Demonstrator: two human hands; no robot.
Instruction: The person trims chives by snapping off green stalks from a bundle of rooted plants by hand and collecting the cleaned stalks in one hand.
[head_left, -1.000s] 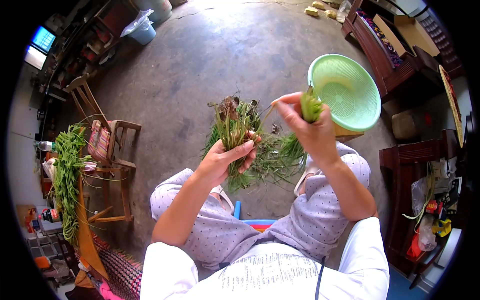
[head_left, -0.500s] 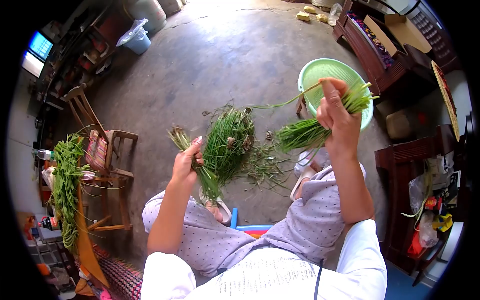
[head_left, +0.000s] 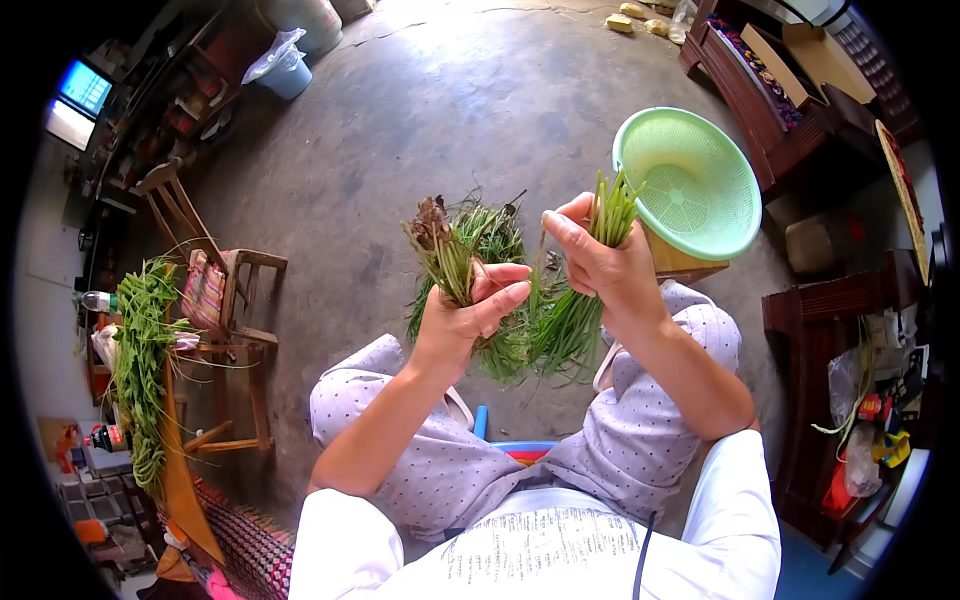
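My left hand [head_left: 462,318] is closed around a bunch of uncleaned chives [head_left: 445,262], whose brown, soil-covered root ends point up. My right hand [head_left: 622,272] grips a second bunch of chives [head_left: 613,208], pale cut-looking stems upward and green leaves hanging below. The thumb and a finger of the left hand reach toward the right hand, with a thin strand between the two hands. Behind and below them, a pile of chives [head_left: 492,228] lies on the floor, partly hidden by my left hand and its bunch.
A green colander [head_left: 690,190] stands on a small wooden stool [head_left: 685,262] to the right. At left are a wooden chair [head_left: 235,290] and a board carrying leafy greens [head_left: 145,350]. A lined blue bin [head_left: 285,75] stands farther back. Dark wooden furniture [head_left: 790,150] lines the right side.
My left hand has moved right and up with its bunch, and my right hand has come lower and leftward. The hands are now close together. The long strand stretched from my right hand has gone from there.
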